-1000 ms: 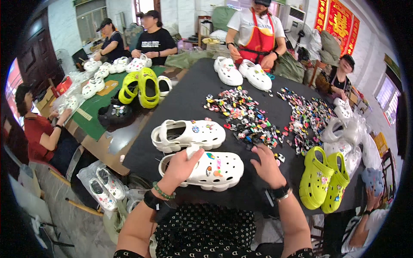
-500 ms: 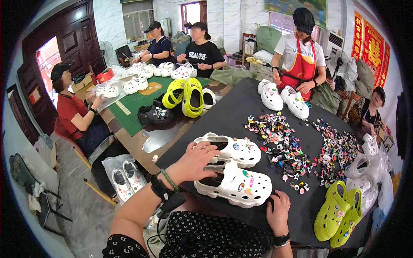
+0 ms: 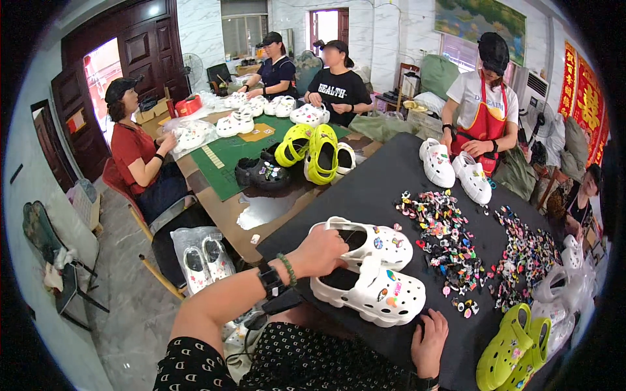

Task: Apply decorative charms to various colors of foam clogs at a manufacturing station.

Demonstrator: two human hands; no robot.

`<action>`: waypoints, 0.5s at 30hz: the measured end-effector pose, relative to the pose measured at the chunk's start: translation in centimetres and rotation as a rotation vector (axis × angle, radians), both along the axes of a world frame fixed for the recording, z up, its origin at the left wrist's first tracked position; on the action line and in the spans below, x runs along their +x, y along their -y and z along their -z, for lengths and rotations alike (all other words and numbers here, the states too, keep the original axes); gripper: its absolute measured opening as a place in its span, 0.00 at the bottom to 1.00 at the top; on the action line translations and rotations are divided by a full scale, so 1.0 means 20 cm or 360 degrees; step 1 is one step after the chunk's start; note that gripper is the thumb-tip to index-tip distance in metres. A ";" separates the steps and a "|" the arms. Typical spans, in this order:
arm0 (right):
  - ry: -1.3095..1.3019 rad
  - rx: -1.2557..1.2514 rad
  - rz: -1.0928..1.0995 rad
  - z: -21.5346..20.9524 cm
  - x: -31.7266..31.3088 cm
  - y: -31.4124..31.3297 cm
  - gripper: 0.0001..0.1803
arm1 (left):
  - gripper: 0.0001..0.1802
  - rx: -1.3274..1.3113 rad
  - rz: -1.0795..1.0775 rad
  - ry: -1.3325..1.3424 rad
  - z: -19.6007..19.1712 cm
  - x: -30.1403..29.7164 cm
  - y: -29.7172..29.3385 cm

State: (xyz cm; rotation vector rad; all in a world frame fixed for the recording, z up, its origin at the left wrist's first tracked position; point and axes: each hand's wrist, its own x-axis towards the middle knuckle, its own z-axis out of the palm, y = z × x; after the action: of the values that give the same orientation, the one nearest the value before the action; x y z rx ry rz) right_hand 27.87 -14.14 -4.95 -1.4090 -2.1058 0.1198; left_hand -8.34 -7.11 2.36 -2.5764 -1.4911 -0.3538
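Note:
Two white clogs lie side by side on the black tabletop before me, toes to the right. Colourful charms dot the holes of the near clog (image 3: 404,301) and the far clog (image 3: 391,244). My left hand (image 3: 321,251) has its fingers curled over the inner edge of the far clog, by the opening near its heel; the fingertips are partly hidden. My right hand (image 3: 429,342) rests on the table's near edge, fingers stretched out and holding nothing, just beyond the near clog's toe.
Loose charms (image 3: 450,228) lie in two piles on the black table (image 3: 365,176). Yellow-green clogs (image 3: 505,352) and plastic-wrapped clogs (image 3: 561,303) stand at right. Across the table a person in a red apron (image 3: 482,124) handles white clogs. Others work at the green-matted table (image 3: 225,176).
My left hand has gone from spread over both clogs to curled at the far clog's edge. The view has shifted, so the scene sits lower and further right.

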 end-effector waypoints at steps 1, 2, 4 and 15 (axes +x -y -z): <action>0.0000 -0.0003 0.0002 0.01 0.00 0.00 0.16 | 0.12 0.0111 0.0001 0.0098 -0.01 -0.01 0.03; 0.0000 0.0002 -0.0002 0.00 0.01 0.00 0.16 | 0.11 0.0222 0.0003 0.0195 -0.01 -0.04 0.04; 0.0016 0.0005 0.0018 0.00 0.00 -0.01 0.16 | 0.12 0.0223 -0.0090 0.0316 -0.04 -0.13 0.05; 0.0149 0.0046 0.0019 -0.13 -0.03 -0.01 0.16 | 0.18 0.0338 -0.1421 0.0568 -0.30 -0.95 -0.48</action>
State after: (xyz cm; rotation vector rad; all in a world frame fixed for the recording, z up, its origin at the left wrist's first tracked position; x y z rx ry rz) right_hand 27.34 -13.97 -2.31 -1.4355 -2.1656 0.0186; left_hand -27.33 2.41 8.31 -1.5089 -2.3570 -0.7919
